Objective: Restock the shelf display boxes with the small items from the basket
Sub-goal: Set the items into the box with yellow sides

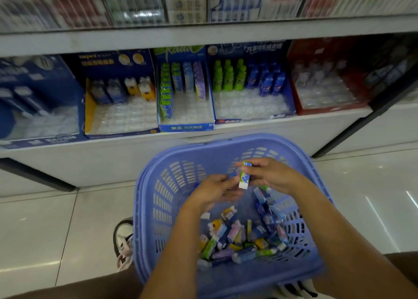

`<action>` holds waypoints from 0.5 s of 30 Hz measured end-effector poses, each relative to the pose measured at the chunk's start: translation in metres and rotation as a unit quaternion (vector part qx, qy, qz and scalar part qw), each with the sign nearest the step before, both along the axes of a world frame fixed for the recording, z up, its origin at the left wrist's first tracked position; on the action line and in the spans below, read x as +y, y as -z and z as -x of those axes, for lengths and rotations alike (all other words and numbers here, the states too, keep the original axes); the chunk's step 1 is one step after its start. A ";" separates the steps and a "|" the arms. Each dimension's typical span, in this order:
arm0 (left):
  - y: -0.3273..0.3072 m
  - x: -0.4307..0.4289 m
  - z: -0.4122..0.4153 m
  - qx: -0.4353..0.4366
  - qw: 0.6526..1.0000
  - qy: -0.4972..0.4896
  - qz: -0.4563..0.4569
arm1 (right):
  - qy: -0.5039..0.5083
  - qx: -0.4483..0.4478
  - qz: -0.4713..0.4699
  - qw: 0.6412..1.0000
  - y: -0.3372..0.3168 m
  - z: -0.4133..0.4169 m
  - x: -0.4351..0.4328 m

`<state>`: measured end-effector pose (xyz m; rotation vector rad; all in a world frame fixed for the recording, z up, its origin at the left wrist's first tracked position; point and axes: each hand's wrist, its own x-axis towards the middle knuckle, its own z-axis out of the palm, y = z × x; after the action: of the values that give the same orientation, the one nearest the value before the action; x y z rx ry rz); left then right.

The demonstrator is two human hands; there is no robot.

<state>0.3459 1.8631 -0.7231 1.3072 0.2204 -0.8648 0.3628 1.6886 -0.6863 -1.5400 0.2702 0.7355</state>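
Left of the blue basket [144, 185], on the tiled floor, a white shoe [123, 235]. Over the basket, left hand [211, 192] with fingers curled, grip impossible to tell. Just right, green-and-white item [244, 177] pinched by right hand [273, 176]. Below, loose small items [244, 240] heaped inside. Behind, partly filled display boxes [185, 127] on the shelf.

Wht sneaker [124, 236] on glossy tile floor [45, 226], btm-left
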 end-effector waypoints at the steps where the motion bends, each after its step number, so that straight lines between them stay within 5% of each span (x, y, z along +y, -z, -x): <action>1: -0.011 0.004 -0.003 -0.017 1.000 -0.002 -0.009 | 0.003 -0.016 -0.010 1.000 -0.007 0.000 0.004; 9: -0.086 0.058 -0.012 -0.119 0.990 -0.069 -0.023 | 0.052 -0.169 -0.009 0.984 -0.060 -0.015 0.044; 15: -0.114 0.086 -0.016 -0.173 0.955 -0.239 0.017 | 0.141 -0.346 0.075 0.925 -0.107 -0.066 0.081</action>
<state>0.3617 1.9487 -0.6093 1.2751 0.2299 -0.2232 0.4290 1.7700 -0.5789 -1.7597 0.0104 -0.0808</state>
